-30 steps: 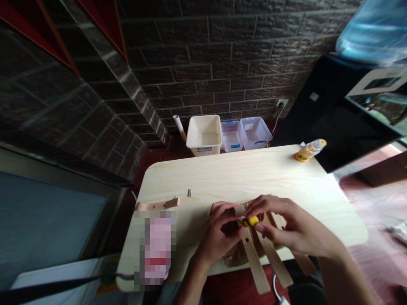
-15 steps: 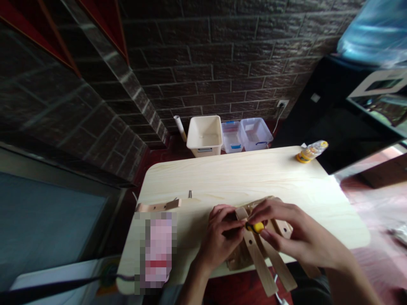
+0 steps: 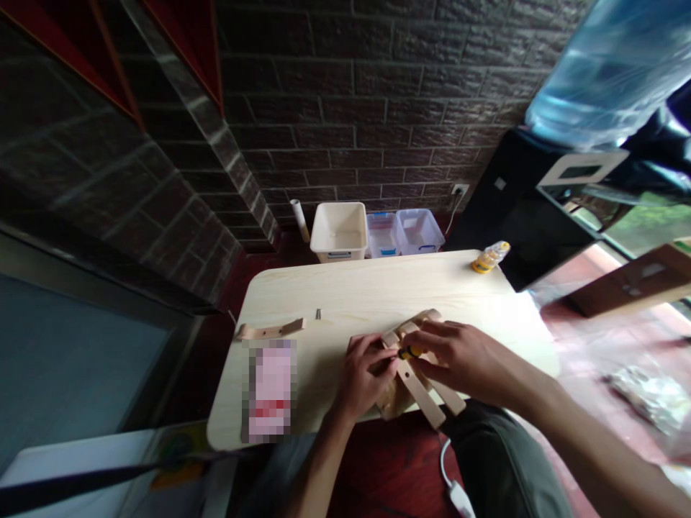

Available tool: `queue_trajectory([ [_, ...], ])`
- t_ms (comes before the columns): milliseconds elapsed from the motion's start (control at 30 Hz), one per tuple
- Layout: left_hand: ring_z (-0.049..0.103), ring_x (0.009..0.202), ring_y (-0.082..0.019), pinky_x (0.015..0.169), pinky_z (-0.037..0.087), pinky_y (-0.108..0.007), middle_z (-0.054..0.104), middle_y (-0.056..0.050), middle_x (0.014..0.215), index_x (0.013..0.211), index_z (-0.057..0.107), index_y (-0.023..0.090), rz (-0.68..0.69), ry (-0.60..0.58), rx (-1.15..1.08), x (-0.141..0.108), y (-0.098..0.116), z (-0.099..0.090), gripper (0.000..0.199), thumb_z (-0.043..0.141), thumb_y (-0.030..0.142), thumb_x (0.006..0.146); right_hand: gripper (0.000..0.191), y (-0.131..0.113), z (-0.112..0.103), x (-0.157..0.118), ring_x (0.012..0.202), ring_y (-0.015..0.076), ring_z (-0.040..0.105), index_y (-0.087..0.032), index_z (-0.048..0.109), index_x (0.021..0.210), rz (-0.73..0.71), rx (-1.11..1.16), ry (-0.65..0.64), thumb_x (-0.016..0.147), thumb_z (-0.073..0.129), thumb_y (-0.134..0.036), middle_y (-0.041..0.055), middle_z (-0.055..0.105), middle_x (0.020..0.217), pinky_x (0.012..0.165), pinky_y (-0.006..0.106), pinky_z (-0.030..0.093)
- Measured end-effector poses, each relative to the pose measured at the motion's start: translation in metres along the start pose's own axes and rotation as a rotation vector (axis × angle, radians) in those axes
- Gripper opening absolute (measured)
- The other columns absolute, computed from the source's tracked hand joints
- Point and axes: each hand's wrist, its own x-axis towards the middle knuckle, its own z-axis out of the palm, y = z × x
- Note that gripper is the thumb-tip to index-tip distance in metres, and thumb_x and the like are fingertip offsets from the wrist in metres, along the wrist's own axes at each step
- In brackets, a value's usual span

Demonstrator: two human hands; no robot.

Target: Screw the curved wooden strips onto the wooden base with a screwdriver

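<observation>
A wooden piece with several slats lies at the table's near edge. My right hand is closed on a short yellow-and-black screwdriver, held low over one slat. Close beside its tip, my left hand has thumb and fingers pinched together at the slat; whatever is between them is too small to make out. A dark hole shows in the slat just below the screwdriver.
On the table are a curved wooden piece, small metal pieces, a blurred pink item and a yellow-based clear container. Bins stand beyond; a white cable hangs near my leg.
The view has shifted, so the table sits further left and more of the right side shows. My right hand has turned over the screwdriver, covering more of it. My left hand remains at the slat.
</observation>
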Motion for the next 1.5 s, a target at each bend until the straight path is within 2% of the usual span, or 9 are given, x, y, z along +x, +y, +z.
queue_trajectory([
  [167, 0.066, 0.115, -0.030, 0.103, 0.060, -0.051, 0.073, -0.009, 0.120, 0.105, 0.085, 0.030, -0.049, 0.129, 0.113, -0.030, 0.024, 0.014, 0.016, 0.080, 0.025, 0.091, 0.012, -0.008, -0.001, 0.001, 0.095, 0.0195, 0.074, -0.016, 0.071, 0.114, -0.050, -0.115, -0.106, 0.104, 0.066, -0.021, 0.0051, 0.076, 0.106, 0.086, 0.038, 0.063],
  [333, 0.068, 0.119, -0.031, 0.104, 0.060, -0.053, 0.071, -0.011, 0.126, 0.107, 0.083, 0.027, -0.069, 0.162, 0.188, -0.045, 0.038, 0.022, 0.016, 0.078, 0.024, 0.092, 0.023, -0.015, 0.001, 0.002, 0.104, 0.0212, 0.074, -0.016, 0.070, 0.122, -0.066, -0.222, -0.166, 0.104, 0.070, -0.030, 0.0078, 0.074, 0.120, 0.091, 0.042, 0.064],
  [433, 0.067, 0.131, -0.031, 0.112, 0.059, -0.050, 0.071, -0.011, 0.137, 0.117, 0.080, 0.028, -0.037, 0.107, 0.184, -0.045, 0.037, 0.022, 0.024, 0.076, 0.024, 0.094, 0.024, -0.015, 0.003, 0.002, 0.108, 0.0223, 0.073, -0.016, 0.071, 0.121, -0.080, -0.261, -0.200, 0.104, 0.070, -0.033, 0.0083, 0.074, 0.123, 0.095, 0.044, 0.064],
  [567, 0.070, 0.129, -0.031, 0.110, 0.061, -0.047, 0.076, -0.010, 0.133, 0.126, 0.077, 0.029, -0.030, 0.076, 0.183, -0.045, 0.035, 0.024, 0.032, 0.076, 0.026, 0.095, 0.027, -0.012, 0.004, 0.001, 0.109, 0.0226, 0.073, -0.017, 0.070, 0.123, -0.073, -0.276, -0.197, 0.104, 0.070, -0.036, 0.0087, 0.073, 0.124, 0.094, 0.044, 0.063],
  [867, 0.072, 0.129, -0.032, 0.107, 0.063, -0.051, 0.076, -0.013, 0.137, 0.128, 0.077, 0.027, -0.089, 0.154, 0.247, -0.061, 0.038, 0.037, 0.030, 0.070, 0.028, 0.099, 0.031, 0.001, 0.015, -0.001, 0.108, 0.0227, 0.073, -0.017, 0.069, 0.127, -0.116, -0.194, -0.151, 0.103, 0.070, -0.038, 0.0091, 0.072, 0.126, 0.092, 0.044, 0.064],
  [1067, 0.071, 0.131, -0.034, 0.108, 0.063, -0.053, 0.077, -0.015, 0.132, 0.126, 0.079, 0.025, -0.119, 0.187, 0.266, -0.065, 0.043, 0.044, 0.027, 0.071, 0.028, 0.100, 0.032, 0.001, 0.010, -0.002, 0.108, 0.0229, 0.073, -0.017, 0.068, 0.127, -0.130, -0.164, -0.173, 0.103, 0.070, -0.038, 0.0091, 0.072, 0.126, 0.092, 0.044, 0.064],
  [1267, 0.071, 0.131, -0.031, 0.111, 0.061, -0.050, 0.074, -0.014, 0.138, 0.122, 0.079, 0.024, -0.149, 0.208, 0.269, -0.068, 0.046, 0.050, 0.024, 0.071, 0.027, 0.099, 0.034, -0.003, 0.007, -0.003, 0.109, 0.0234, 0.073, -0.017, 0.068, 0.130, -0.093, -0.173, -0.229, 0.103, 0.070, -0.039, 0.0096, 0.071, 0.128, 0.093, 0.045, 0.064],
  [1367, 0.069, 0.133, -0.033, 0.112, 0.060, -0.052, 0.073, -0.016, 0.141, 0.125, 0.078, 0.023, -0.150, 0.226, 0.274, -0.069, 0.046, 0.054, 0.026, 0.070, 0.027, 0.099, 0.036, -0.006, 0.008, -0.002, 0.111, 0.0240, 0.072, -0.017, 0.067, 0.132, -0.057, -0.189, -0.245, 0.103, 0.070, -0.039, 0.0101, 0.071, 0.130, 0.094, 0.046, 0.064],
  [1500, 0.069, 0.133, -0.032, 0.112, 0.059, -0.052, 0.074, -0.016, 0.138, 0.127, 0.077, 0.023, -0.147, 0.246, 0.265, -0.070, 0.047, 0.057, 0.027, 0.068, 0.028, 0.102, 0.037, -0.007, 0.009, -0.002, 0.109, 0.0236, 0.073, -0.017, 0.066, 0.133, 0.001, -0.211, -0.254, 0.103, 0.070, -0.039, 0.0103, 0.071, 0.130, 0.093, 0.045, 0.064],
])
